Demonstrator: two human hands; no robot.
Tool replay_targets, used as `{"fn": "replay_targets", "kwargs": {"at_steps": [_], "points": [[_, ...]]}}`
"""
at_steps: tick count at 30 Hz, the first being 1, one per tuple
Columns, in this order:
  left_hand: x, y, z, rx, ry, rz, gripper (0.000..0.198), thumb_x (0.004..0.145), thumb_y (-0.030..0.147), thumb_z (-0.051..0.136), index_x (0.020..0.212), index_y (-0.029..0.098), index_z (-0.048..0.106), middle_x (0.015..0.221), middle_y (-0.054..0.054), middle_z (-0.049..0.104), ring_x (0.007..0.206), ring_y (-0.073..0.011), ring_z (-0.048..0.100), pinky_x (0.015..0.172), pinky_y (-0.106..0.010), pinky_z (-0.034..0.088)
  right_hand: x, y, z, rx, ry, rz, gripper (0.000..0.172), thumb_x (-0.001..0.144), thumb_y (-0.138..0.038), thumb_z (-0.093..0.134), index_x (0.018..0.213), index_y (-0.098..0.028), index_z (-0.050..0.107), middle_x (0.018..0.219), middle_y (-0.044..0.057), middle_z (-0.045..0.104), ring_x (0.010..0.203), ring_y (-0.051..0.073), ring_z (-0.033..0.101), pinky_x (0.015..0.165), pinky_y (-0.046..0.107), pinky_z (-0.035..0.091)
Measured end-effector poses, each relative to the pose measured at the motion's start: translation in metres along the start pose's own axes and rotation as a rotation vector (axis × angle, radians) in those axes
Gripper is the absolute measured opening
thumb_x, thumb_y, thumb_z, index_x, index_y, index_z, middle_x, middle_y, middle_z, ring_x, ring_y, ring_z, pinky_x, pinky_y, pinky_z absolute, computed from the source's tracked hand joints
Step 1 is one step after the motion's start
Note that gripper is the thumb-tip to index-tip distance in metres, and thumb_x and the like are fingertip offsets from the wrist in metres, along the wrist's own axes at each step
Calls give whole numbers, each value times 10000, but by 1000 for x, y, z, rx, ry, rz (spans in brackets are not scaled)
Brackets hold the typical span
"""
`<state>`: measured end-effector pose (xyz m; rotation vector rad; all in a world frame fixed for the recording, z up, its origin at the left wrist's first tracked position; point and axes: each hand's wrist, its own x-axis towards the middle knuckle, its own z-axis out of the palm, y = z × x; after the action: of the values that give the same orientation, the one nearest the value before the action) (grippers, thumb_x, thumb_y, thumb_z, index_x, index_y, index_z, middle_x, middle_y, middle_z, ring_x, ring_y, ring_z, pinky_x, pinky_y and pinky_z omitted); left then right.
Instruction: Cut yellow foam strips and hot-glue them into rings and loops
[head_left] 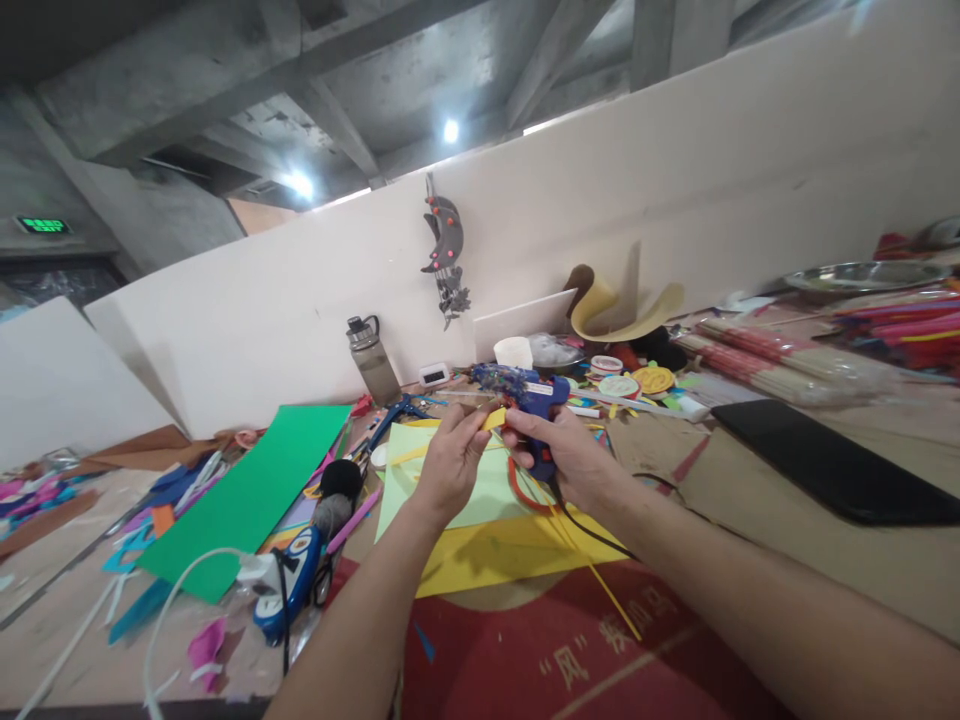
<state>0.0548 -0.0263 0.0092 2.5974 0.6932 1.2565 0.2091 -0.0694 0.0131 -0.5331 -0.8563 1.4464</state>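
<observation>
My left hand [455,462] pinches a small yellow paper piece [494,419] between thumb and fingers. Wrapped round the handle of a blue glue gun [541,398] is my right hand [570,450], its thumb close to the yellow piece. The gun's front end points left, over the paper, and its black cord [592,532] trails down to the right. Beneath both hands lie a pale green sheet [405,500] and a yellow sheet [480,565]. An orange-red ring [521,490] and thin yellow strips [600,585] show under my right hand.
Left of my hands lie a green sheet [247,500] and a blue power strip [289,585] with a white plug. A grey bottle [373,365] stands by the white partition [300,330]. On the right are a black flat slab [832,460] and wrapped stick bundles [772,360].
</observation>
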Motion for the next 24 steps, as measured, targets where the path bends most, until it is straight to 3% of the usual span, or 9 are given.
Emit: {"fn": "replay_targets", "kwargs": {"at_steps": [5, 10, 13, 17, 24], "points": [[-5, -2, 6, -27, 74, -14, 349, 890, 245, 450, 1234, 209, 500, 1151, -101, 591, 1040, -176, 553, 891, -327, 441, 0, 1, 0, 12, -2, -4, 231, 667, -297, 737, 783, -163, 590, 575, -32, 552, 435, 39, 438, 391, 161, 302], [-7, 4, 6, -61, 188, -19, 233, 888, 186, 445, 1091, 202, 558, 945, -51, 634, 786, -113, 598, 761, -260, 463, -1, 1, 0, 27, 5, 6, 231, 710, -341, 696, 802, -164, 580, 598, -24, 561, 423, 34, 417, 379, 161, 291], [-6, 8, 4, -54, 221, -33, 193, 890, 179, 437, 1028, 193, 572, 831, -30, 620, 742, -108, 585, 725, -246, 454, -1, 1, 1, -3, 1, 4, 235, 696, -335, 709, 789, -165, 576, 588, -30, 552, 414, 31, 406, 373, 161, 286], [-4, 10, 2, -9, 249, -44, 152, 889, 194, 444, 965, 187, 575, 787, -26, 618, 770, -120, 584, 725, -245, 447, 0, 4, 0, -51, -1, -7, 238, 682, -321, 724, 787, -165, 577, 585, -33, 544, 410, 29, 403, 365, 159, 278], [-6, 7, 4, -85, 211, -115, 156, 880, 266, 471, 957, 188, 583, 753, -15, 609, 642, -99, 557, 633, -226, 445, 3, 7, -1, -121, 27, -34, 272, 649, -341, 746, 706, -159, 551, 550, -38, 522, 395, 32, 388, 361, 169, 281]]}}
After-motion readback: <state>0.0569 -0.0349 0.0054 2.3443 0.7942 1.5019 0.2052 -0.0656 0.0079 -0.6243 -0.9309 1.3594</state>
